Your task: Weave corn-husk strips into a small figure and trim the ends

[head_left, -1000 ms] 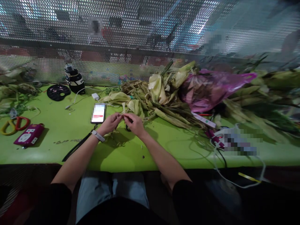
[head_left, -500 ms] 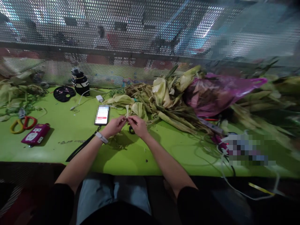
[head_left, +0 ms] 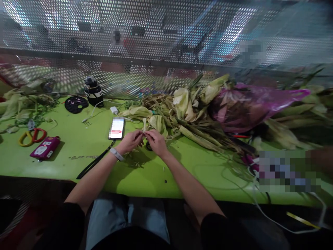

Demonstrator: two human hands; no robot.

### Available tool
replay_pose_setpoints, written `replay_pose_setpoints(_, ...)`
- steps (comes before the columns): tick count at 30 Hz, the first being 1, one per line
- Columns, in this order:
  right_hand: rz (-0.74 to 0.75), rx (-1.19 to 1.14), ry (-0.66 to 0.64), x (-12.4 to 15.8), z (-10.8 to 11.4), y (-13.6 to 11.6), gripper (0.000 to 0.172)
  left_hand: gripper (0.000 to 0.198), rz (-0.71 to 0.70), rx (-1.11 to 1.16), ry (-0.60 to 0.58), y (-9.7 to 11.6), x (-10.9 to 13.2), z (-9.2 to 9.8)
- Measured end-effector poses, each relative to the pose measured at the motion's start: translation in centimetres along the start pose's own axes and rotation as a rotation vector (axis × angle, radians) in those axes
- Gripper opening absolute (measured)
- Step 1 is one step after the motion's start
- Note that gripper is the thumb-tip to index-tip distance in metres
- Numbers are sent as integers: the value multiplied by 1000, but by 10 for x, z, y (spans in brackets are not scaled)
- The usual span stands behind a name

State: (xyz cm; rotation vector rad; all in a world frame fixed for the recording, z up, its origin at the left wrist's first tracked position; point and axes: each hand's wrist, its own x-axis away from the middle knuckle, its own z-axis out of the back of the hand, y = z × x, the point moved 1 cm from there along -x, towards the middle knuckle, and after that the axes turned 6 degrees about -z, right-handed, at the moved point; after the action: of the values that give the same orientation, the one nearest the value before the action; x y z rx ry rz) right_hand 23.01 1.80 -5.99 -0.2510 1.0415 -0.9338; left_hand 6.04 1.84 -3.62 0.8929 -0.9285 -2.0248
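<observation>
Over the green table, my left hand (head_left: 134,140) and my right hand (head_left: 156,141) meet with fingertips pinched together. A narrow pale strip of corn husk (head_left: 144,124) rises from between them, and both hands seem to grip it. Its lower end is hidden by the fingers. Beneath my right hand lies a small black ring-shaped thing (head_left: 148,146), partly covered. Thin husk shreds (head_left: 135,159) are scattered under my hands. Just behind my fingers, pale husks (head_left: 157,123) spread out from a larger heap.
A lit phone (head_left: 116,128) with a black strap lies left of my hands. Farther left are scissors (head_left: 32,136), a purple power socket (head_left: 45,148) and a black bottle (head_left: 93,93). Dried husks (head_left: 197,135) and a pink plastic bag (head_left: 241,107) fill the right. Perforated metal (head_left: 156,45) stands behind.
The view has turned slightly, so everything sits a little farther right. My hands stay pinched together with small finger movements. A blurred brown shape has come in at the right edge.
</observation>
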Motion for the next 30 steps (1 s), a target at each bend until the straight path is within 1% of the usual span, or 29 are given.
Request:
replay_pose_setpoints(4, -5, 38, 19, 1, -1, 0, 31, 20, 8, -96, 4, 0, 0, 0)
replay_pose_setpoints(6, -14, 66, 27, 1, -2, 0, 32, 18, -10, -175, 29, 2, 0, 1)
replay_pose_setpoints(8, -20, 92, 26, 1, -2, -1, 32, 18, -25, -199, 45, 3, 0, 1)
replay_pose_setpoints(12, -10, 128, 22, 2, -3, -1, 33, 24, 15, -87, -5, 4, 0, 0)
replay_pose_setpoints(15, -7, 145, 10, 3, -3, 0, 34, 22, 9, -39, -7, 3, -1, -2)
replay_pose_setpoints(20, -12, 140, 12, 2, -4, 1, 36, 19, -7, -47, -11, 1, -1, -1)
replay_pose_setpoints(23, -13, 188, 21, 3, -5, 1, 36, 18, -12, -80, -19, -1, -1, -1)
replay_pose_setpoints(30, 21, 321, -48, 2, -5, -6, 33, 24, 8, -10, 13, 0, -2, -1)
